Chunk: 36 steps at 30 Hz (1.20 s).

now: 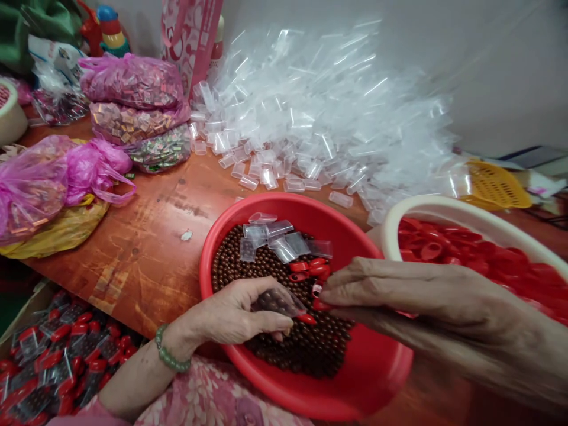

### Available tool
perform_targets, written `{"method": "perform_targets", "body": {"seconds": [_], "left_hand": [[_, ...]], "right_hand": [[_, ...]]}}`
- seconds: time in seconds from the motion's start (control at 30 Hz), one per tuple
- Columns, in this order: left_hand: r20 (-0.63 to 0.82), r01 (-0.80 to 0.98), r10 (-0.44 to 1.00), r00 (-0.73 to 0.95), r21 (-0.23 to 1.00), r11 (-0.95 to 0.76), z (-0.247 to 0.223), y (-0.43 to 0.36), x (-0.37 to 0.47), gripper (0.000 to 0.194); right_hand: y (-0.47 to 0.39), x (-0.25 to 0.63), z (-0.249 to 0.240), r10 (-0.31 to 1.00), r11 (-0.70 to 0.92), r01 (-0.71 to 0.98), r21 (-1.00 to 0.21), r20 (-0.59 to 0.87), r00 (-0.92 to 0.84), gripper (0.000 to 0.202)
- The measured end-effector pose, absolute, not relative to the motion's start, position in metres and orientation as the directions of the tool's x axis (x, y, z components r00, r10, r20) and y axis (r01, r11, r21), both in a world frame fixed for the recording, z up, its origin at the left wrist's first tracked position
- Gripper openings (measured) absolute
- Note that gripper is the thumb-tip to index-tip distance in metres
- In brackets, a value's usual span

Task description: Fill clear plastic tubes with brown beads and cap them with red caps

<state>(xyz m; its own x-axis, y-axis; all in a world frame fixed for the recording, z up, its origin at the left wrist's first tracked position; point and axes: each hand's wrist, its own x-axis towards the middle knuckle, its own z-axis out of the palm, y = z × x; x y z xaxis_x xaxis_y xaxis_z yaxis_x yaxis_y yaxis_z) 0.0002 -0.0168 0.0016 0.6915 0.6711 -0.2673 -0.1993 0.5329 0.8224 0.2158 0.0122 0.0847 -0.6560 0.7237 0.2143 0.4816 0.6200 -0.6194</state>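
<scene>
Left hand [235, 313]: its fingers are pinching a clear case [273, 300] with brown beads inside, a red tip [307, 319] showing at the end toward the right hand.
Right hand [394, 290]: its fingers are lying close together, reaching to the red caps [318, 267]; with the motion blur, I cannot tell whether they are pinching one.
Handwork: judging by the filled case, the hands are working at the capping stage; picking up a cap is calling for a fine fingertip pinch, the case being steadied.
Red basin [368, 367]: it is holding loose brown beads [310, 355], red caps and loose clear cases [257, 232], under both hands.
Cream basin [390, 231]: it is standing beside the red one, holding red pieces [470, 242].
Tabletop [164, 236]: it is carrying both basins and a heap of clear cases [310, 118].
</scene>
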Motion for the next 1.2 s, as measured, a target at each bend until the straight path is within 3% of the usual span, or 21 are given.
{"method": "perform_targets", "body": {"seconds": [0.1,0.23,0.37,0.47,0.6,0.77,0.9,1.03,1.1,1.2], "left_hand": [[-0.262,-0.214,0.679,0.686,0.819,0.532,0.001,-0.017,0.0,0.016],[-0.275,-0.312,0.773,0.572,0.798,0.515,0.001,-0.015,0.002,0.027],[-0.321,-0.366,0.876,0.36,0.815,0.449,0.005,-0.013,0.006,0.031],[-0.324,-0.251,0.885,0.334,0.875,0.415,0.008,-0.013,0.011,0.026],[-0.325,-0.236,0.885,0.335,0.88,0.413,0.011,-0.015,0.022,0.023],[-0.331,-0.295,0.914,0.237,0.871,0.392,0.012,-0.013,0.031,0.027],[-0.329,-0.379,0.911,0.249,0.833,0.404,0.008,-0.012,0.03,0.03],[-0.366,-0.505,0.891,0.269,0.734,0.454,0.005,-0.013,0.026,0.031],[-0.371,-0.534,0.879,0.298,0.699,0.476,0.004,-0.013,0.024,0.033],[-0.369,-0.573,0.875,0.315,0.661,0.485,0.003,-0.012,0.02,0.036]], "right_hand": [[0.012,0.204,0.083,0.673,0.627,0.416,-0.659,0.188,-0.715,0.019],[0.006,0.193,0.063,0.894,0.353,0.442,-0.824,0.158,-0.42,0.022],[0.003,0.184,0.041,0.986,-0.005,0.143,-0.99,-0.029,-0.164,0.034],[0.005,0.173,0.035,0.995,-0.056,-0.098,-0.994,-0.047,-0.09,0.026],[0.006,0.156,0.028,0.997,-0.06,-0.203,-0.977,-0.067,0.028,0.019],[0.001,0.145,0.011,0.982,0.104,-0.074,-0.992,0.09,0.167,0.012],[-0.001,0.153,0.001,0.93,0.304,0.178,-0.936,0.332,0.161,0.013],[0.002,0.17,0.006,0.778,0.583,0.498,-0.641,0.617,-0.117,0.03],[0.004,0.179,0.011,0.721,0.665,0.549,-0.507,0.628,-0.293,0.036],[0.003,0.191,0.013,0.666,0.737,0.535,-0.413,0.58,-0.469,0.04]]}}
